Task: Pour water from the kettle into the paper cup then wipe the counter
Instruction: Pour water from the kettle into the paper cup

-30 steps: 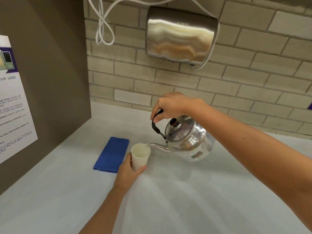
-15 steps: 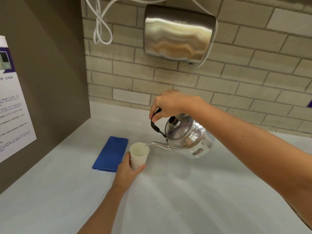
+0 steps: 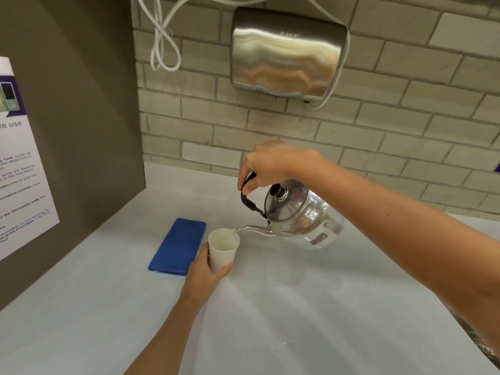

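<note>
A shiny steel kettle (image 3: 303, 215) with a black handle hangs tilted to the left above the counter. My right hand (image 3: 266, 165) grips its handle from above. Its thin spout reaches over the rim of a white paper cup (image 3: 223, 249), and a fine stream of water runs into the cup. The cup stands upright on the pale counter (image 3: 270, 307), with my left hand (image 3: 204, 274) wrapped around its lower left side. A folded blue cloth (image 3: 177, 246) lies flat just left of the cup.
A brown side panel (image 3: 70, 158) with a printed notice (image 3: 19, 163) closes off the left. The brick wall behind carries a steel hand dryer (image 3: 288, 51) with a looped white cable (image 3: 162, 47). A dark edge shows at the far right of the counter.
The kettle stays tilted over the cup with both hands holding as before. Kettle, cup and hands have barely moved.
</note>
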A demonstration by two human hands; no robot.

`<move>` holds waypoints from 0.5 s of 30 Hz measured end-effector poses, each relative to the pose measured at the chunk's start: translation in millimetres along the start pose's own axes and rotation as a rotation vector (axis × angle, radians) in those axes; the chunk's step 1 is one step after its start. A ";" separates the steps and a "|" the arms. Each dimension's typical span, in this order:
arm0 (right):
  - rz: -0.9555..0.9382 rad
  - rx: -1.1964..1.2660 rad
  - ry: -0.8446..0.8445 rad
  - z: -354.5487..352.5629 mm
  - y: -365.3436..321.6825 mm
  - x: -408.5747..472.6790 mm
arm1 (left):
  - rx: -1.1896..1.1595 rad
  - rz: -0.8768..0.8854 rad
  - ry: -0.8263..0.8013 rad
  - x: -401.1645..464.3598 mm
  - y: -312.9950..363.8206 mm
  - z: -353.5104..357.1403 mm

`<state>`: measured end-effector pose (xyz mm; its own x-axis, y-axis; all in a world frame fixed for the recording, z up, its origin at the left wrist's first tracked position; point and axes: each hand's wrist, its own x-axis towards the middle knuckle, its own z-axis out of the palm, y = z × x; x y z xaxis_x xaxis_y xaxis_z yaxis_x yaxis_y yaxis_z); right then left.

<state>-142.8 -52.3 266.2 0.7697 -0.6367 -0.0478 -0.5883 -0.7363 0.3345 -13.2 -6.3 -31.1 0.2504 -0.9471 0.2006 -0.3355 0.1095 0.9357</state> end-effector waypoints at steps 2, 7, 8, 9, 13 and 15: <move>-0.006 -0.010 0.003 -0.4 -0.7 0.5 | 0.006 -0.001 -0.001 0.0 0.2 0.2; -0.015 -0.033 0.006 -0.8 -2.1 1.5 | 0.005 -0.008 -0.001 -0.5 0.8 -0.2; -0.015 -0.038 0.003 -0.7 -2.3 1.9 | 0.000 -0.008 -0.002 -0.8 0.8 -0.2; -0.015 -0.042 0.003 -0.8 -2.6 2.5 | -0.003 -0.007 -0.003 -1.2 0.9 -0.3; -0.016 -0.056 -0.005 -1.1 -4.0 4.1 | -0.002 -0.007 -0.001 -1.8 2.7 -0.4; -0.018 -0.065 -0.009 -0.9 -4.7 5.2 | -0.001 -0.010 -0.001 -2.2 3.8 -0.5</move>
<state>-135.8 -51.9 265.2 0.7776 -0.6256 -0.0632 -0.5565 -0.7316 0.3938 -14.6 -3.6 -27.9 0.2525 -0.9486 0.1908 -0.3323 0.1002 0.9378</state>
